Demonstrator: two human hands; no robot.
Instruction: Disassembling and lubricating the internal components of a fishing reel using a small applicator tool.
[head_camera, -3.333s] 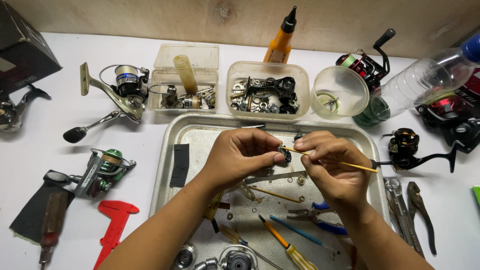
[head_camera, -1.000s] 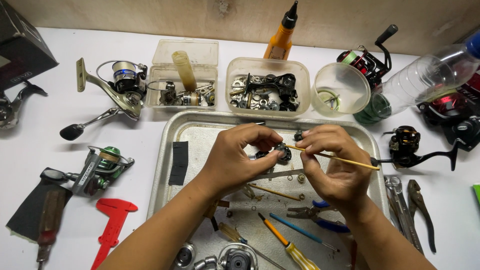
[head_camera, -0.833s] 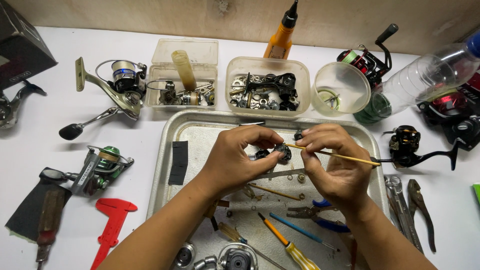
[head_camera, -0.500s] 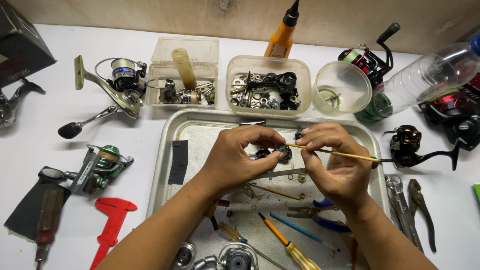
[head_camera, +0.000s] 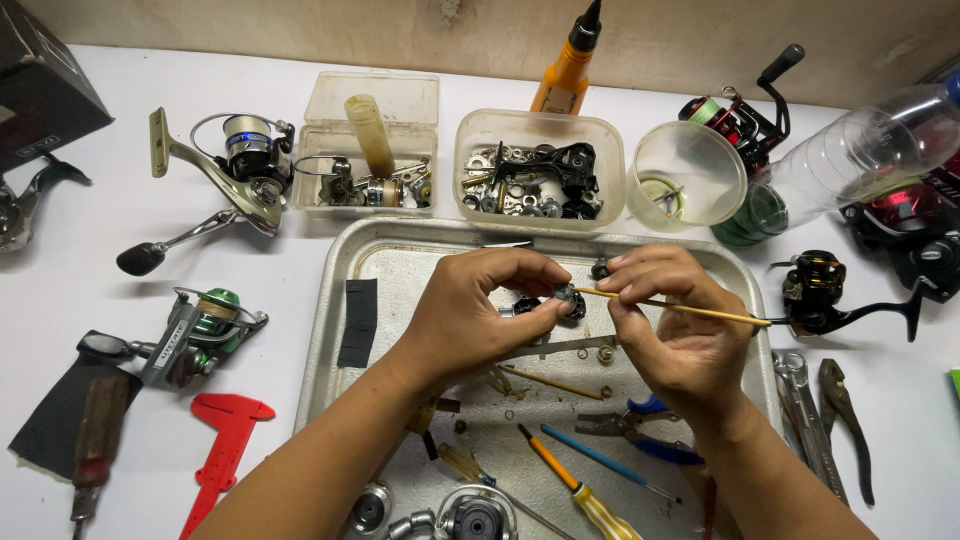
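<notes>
From the head camera, both hands meet over the upper middle of a metal tray (head_camera: 345, 330) that sits on a white worktop (head_camera: 90, 260). The left hand (head_camera: 480, 315) is curled shut, its fingertips pinching a small dark reel part (head_camera: 570, 300). The right hand (head_camera: 670, 330) is closed around a thin yellow brush (head_camera: 690, 310), gripped like a pen, with the tip touching the reel part and the handle pointing toward 3 o'clock.

On the tray at 6 o'clock from the hands lie blue-handled pliers (head_camera: 640, 430), a yellow-handled screwdriver (head_camera: 580, 490) and a blue-shafted tool (head_camera: 600, 460). A black strip (head_camera: 358, 320) lies at 9 o'clock from the left hand, near the tray's left rim.

Beyond the tray at 12 o'clock stand a clear box of dark metal parts (head_camera: 540, 170) and an orange oil bottle (head_camera: 568, 65). At 11 o'clock is a second clear box (head_camera: 370, 150) holding small parts and a tube. At 1 o'clock sits a clear cup (head_camera: 690, 170), with a plastic bottle (head_camera: 860, 150) lying beside it.

At 10 o'clock a silver spinning reel (head_camera: 235, 165) lies on the worktop; at 9 o'clock lies a green-spooled reel (head_camera: 195, 335), with a red caliper (head_camera: 225, 440) at 8 o'clock. At 3 o'clock, off the tray, rests a black reel body (head_camera: 825, 295), and at 4 o'clock grey pliers (head_camera: 845, 420).
</notes>
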